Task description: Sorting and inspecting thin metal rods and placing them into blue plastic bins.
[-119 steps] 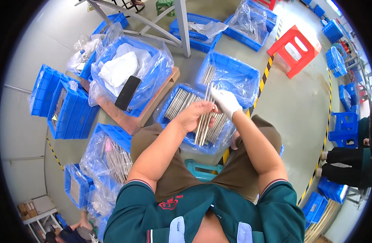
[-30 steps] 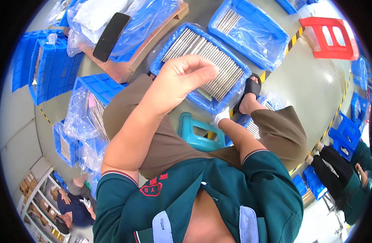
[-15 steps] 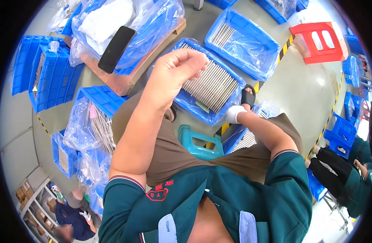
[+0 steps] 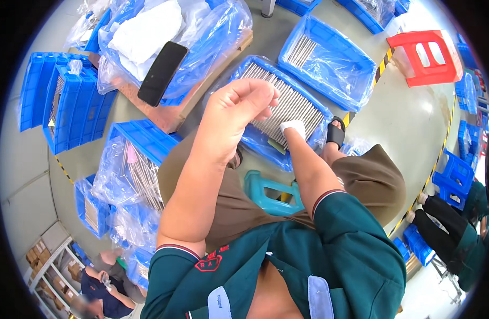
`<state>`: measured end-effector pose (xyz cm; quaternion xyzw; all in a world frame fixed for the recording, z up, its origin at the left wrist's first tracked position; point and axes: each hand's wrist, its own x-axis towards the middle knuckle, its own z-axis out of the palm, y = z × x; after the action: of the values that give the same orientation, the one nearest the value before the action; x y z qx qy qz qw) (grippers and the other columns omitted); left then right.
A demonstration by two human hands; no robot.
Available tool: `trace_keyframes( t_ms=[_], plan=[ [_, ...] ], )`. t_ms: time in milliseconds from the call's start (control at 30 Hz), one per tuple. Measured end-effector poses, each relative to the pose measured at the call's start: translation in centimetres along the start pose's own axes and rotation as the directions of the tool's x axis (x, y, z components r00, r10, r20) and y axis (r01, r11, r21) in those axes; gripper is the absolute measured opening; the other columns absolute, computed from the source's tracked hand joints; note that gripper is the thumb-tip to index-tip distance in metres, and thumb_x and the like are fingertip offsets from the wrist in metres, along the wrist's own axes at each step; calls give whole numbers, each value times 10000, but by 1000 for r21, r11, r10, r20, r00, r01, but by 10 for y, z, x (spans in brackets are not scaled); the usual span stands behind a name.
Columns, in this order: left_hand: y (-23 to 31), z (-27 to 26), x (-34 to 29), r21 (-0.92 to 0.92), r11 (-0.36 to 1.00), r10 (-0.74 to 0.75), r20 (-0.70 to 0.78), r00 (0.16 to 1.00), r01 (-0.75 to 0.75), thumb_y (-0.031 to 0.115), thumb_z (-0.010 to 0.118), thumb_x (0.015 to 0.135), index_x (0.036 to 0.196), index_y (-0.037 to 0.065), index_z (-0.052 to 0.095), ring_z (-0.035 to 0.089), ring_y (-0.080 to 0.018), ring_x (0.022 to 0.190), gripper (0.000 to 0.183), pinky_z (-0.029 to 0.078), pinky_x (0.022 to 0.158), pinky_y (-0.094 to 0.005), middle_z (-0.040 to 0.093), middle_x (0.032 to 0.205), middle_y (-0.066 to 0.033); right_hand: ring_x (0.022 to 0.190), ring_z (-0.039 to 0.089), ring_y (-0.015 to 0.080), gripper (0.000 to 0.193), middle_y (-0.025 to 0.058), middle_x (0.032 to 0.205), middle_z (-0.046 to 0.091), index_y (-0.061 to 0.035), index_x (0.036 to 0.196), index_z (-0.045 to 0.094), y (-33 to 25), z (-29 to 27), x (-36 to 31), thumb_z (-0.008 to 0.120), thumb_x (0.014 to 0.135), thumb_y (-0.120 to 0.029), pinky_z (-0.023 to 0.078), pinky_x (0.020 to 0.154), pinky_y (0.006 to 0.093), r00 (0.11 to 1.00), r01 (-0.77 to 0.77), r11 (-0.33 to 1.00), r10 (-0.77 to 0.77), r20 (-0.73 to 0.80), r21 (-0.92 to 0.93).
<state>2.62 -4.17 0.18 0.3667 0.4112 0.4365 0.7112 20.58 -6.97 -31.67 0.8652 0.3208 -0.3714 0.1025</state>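
Observation:
My left hand (image 4: 239,114) is raised in front of me, fingers curled and thumb folded against them. It hangs over the near left part of a blue crate (image 4: 323,109) lined with clear plastic. Whether a thing is inside its grip is hidden. Many thin silvery metal rods (image 4: 289,101) lie side by side in that crate. White material, a glove or a cloth, covers my right hand (image 4: 293,127), which is at the near edge of the rods. Its fingers do not show. A small greenish slip (image 4: 276,145) lies close to it.
A second blue crate (image 4: 361,58) holds some rods at the far right. A black phone (image 4: 163,73) lies on plastic-wrapped crates at left. A teal stool (image 4: 268,198) stands between my legs, a red stool (image 4: 423,56) far right. Stacked crates (image 4: 77,106) and another person (image 4: 103,290) are left.
My right hand has moved left and away from me, from beside my foot to over the rods. The left hand keeps its curled shape. The view has shifted slightly.

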Motion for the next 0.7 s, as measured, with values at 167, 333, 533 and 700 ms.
trace_keyframes(
  t_ms=[167, 333, 533, 700],
  plan=[
    [10, -4, -3, -31, 999, 29, -1, 1000, -29, 234, 565, 902, 938, 7, 613, 554, -114, 735, 235, 453, 690, -246, 619, 880, -71, 1030, 596, 305, 454, 199, 1069, 622, -18, 1034, 643, -15, -11, -22, 609, 709, -333, 485, 847, 367, 993, -91, 990, 98, -62, 105],
    [10, 1, 2, -88, 996, -6, 43, 999, 10, 222, 567, 901, 947, -12, 608, 559, -117, 739, 242, 452, 696, -247, 621, 880, -80, 922, 641, 316, 380, 189, 951, 659, -6, 964, 652, 11, 6, 12, 590, 719, -290, 516, 768, 384, 941, -131, 977, 176, -288, 170],
    [12, -5, -3, -81, 997, -5, 40, 999, 8, 218, 561, 906, 961, -11, 610, 558, -110, 740, 241, 448, 694, -243, 623, 884, -80, 953, 636, 306, 287, 198, 981, 651, -56, 963, 667, 21, -2, 14, 539, 754, -205, 512, 787, 391, 989, -53, 998, 58, -134, 39],
    [7, -6, -1, -72, 997, 6, 49, 999, -2, 233, 558, 907, 930, 3, 609, 552, -108, 733, 237, 448, 690, -243, 618, 884, -71, 627, 637, 292, 195, 166, 689, 620, -7, 836, 590, 56, -7, 18, 517, 724, -149, 530, 600, 416, 969, 6, 802, -153, 196, 598]
  ],
)
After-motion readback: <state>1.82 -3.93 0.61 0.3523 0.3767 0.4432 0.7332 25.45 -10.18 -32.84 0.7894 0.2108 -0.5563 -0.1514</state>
